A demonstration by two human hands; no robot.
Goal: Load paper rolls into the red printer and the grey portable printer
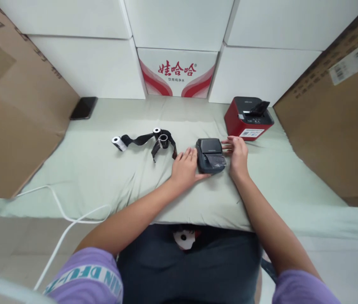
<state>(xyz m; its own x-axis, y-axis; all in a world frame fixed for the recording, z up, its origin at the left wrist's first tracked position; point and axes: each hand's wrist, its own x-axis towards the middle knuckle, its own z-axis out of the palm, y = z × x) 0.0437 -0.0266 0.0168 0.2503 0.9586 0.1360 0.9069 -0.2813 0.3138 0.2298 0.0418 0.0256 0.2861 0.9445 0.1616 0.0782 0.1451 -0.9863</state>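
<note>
A small black portable printer (212,145) lies on the pale green cloth, with a crumpled piece of clear film on its front part. My left hand (185,169) grips its left front corner, fingers along the left side and thumb at the front edge. At the right side of the printer is my right hand (237,156), open, with fingers slightly apart and their tips close to the casing. Whether those tips touch it I cannot tell. Left of my left hand lies a black ribbon-like strip (141,138) with small white rolls (120,143) along it.
A red and black box-shaped printer (245,118) stands behind my right hand. A dark phone (84,108) lies at the back left. White cartons (177,74) line the back, and brown cardboard boxes (17,105) (340,114) flank both sides. A white cable (60,207) hangs at the left front edge.
</note>
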